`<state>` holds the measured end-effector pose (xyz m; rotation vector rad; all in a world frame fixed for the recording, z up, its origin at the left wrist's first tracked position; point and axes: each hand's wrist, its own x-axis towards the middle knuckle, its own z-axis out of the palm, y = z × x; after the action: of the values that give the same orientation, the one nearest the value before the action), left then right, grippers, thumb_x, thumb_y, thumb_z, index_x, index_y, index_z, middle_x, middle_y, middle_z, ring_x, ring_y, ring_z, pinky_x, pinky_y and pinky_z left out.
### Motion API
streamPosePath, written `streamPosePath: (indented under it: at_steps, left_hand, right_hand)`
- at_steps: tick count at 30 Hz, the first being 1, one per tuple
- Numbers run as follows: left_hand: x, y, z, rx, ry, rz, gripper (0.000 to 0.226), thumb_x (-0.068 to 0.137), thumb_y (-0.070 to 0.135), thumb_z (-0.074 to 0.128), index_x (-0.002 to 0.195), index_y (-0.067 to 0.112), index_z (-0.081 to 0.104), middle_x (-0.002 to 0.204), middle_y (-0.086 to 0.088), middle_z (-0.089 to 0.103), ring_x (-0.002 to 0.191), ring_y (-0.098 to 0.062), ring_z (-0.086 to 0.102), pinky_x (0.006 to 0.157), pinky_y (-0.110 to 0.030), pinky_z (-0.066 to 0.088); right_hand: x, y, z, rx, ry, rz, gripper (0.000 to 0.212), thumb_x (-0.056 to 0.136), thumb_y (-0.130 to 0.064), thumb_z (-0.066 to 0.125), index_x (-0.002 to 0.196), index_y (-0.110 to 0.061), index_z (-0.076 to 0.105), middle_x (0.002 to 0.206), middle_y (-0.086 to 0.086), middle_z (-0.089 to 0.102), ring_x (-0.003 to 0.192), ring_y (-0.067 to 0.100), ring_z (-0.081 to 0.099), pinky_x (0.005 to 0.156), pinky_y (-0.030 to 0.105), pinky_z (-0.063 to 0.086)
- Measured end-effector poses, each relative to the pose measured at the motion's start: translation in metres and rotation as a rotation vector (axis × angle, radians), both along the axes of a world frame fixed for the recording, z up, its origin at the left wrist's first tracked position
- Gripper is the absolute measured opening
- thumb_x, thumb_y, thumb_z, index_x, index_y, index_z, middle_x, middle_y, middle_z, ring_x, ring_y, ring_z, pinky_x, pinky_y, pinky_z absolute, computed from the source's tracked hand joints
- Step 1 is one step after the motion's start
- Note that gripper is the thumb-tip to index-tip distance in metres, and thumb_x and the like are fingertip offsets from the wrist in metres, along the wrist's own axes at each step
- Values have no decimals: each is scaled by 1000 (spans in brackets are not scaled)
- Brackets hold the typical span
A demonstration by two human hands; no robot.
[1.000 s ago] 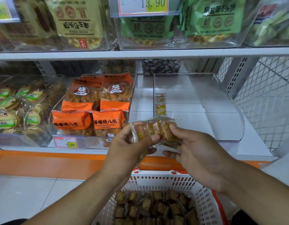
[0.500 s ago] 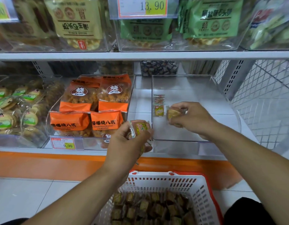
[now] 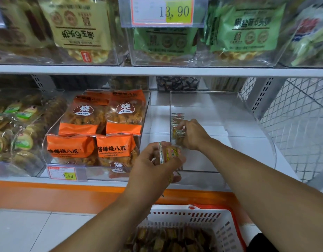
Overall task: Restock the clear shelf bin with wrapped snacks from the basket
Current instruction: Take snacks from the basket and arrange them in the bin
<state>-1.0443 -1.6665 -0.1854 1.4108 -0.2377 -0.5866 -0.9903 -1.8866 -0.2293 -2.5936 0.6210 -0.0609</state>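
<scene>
A clear shelf bin (image 3: 247,142) stands on the lower shelf at centre right. Against its left wall lies a short row of small wrapped snacks (image 3: 177,118). My right hand (image 3: 191,134) is inside the bin and pinches a wrapped snack (image 3: 179,132) at the near end of that row. My left hand (image 3: 157,166) hovers at the bin's front left corner, gripping several wrapped snacks (image 3: 170,152). Below, a white basket (image 3: 197,218) holds many more brown wrapped snacks (image 3: 175,239).
An adjacent clear bin (image 3: 53,137) to the left holds orange snack bags (image 3: 117,148). Further left are round biscuit packs (image 3: 13,128). An upper shelf (image 3: 157,70) with bagged goods overhangs. A wire mesh panel (image 3: 298,128) closes the right side. A price tag (image 3: 63,172) hangs below.
My hands separated from the stack they held together. My right hand carried one snack into the bin and moved left to the row at the wall. My left hand kept the others.
</scene>
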Motion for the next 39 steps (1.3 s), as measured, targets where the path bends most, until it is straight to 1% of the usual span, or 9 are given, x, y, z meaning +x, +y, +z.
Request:
streamPosePath:
  at_steps: [8, 14, 22, 24, 27, 29, 32, 34, 39]
  left_hand:
    - [0, 1, 0, -4, 40, 6, 30, 74, 18, 88, 100, 24, 75, 92, -3, 76, 82, -21, 75, 67, -34, 62]
    - [0, 2, 3, -7, 68, -3, 27, 75, 18, 87, 99, 21, 76, 92, -6, 75, 81, -21, 74, 68, -34, 61]
    - [2, 6, 11, -97, 140, 10, 27, 75, 20, 86, 99, 12, 76, 90, -8, 75, 74, -17, 73, 68, -30, 59]
    - [3, 9, 14, -123, 116, 0, 30, 74, 22, 86, 100, 12, 76, 91, -8, 75, 75, -17, 72, 68, -29, 58]
    - [3, 15, 16, -149, 80, -4, 29, 77, 20, 84, 102, 10, 73, 91, -7, 74, 75, -16, 72, 68, -27, 58]
    - [3, 18, 17, -168, 111, -17, 33, 74, 22, 85, 102, 9, 74, 92, -9, 75, 76, -17, 71, 68, -26, 58]
    - [5, 21, 19, -227, 218, -44, 43, 68, 27, 86, 105, 8, 75, 96, -13, 75, 81, -19, 69, 66, -25, 58]
    - [5, 23, 20, -230, 258, -79, 40, 71, 30, 84, 107, 13, 76, 99, -10, 75, 80, -16, 69, 65, -23, 57]
    - [0, 24, 21, -154, 351, -149, 41, 74, 40, 81, 105, 14, 79, 101, -9, 75, 74, -12, 69, 60, -22, 56]
  right_hand:
    - [2, 3, -8, 248, -21, -229, 84, 79, -3, 78, 149, -13, 32, 132, 16, 56, 116, 32, 59, 88, 26, 46]
    - [9, 5, -4, 291, 21, -216, 79, 88, -1, 64, 156, -14, 25, 142, 16, 54, 126, 34, 55, 102, 34, 48]
    - [-2, 4, 2, 341, -5, -210, 84, 88, -4, 69, 158, -12, 23, 146, 18, 49, 131, 34, 51, 104, 31, 45]
    - [-12, 6, 17, 265, -132, -201, 70, 88, -9, 72, 150, -14, 40, 135, 11, 57, 122, 29, 57, 90, 26, 47]
    - [-34, 23, 46, 351, -528, -168, 16, 93, -27, 69, 109, -22, 70, 90, -8, 68, 86, 12, 68, 71, 24, 49]
    - [-53, 44, 65, 589, -605, -83, 23, 91, -47, 66, 93, -25, 73, 77, -8, 68, 68, 8, 67, 60, 26, 51]
    - [-86, 72, 79, 793, -469, 50, 43, 82, -68, 63, 94, -29, 77, 81, -7, 70, 64, 10, 66, 54, 23, 49]
    - [-104, 82, 81, 865, -366, 87, 40, 85, -65, 64, 97, -30, 78, 85, -4, 72, 67, 10, 67, 56, 23, 48]
    - [-123, 87, 79, 1072, -221, 25, 9, 95, -22, 68, 101, -15, 71, 86, 4, 73, 73, 16, 72, 57, 25, 49]
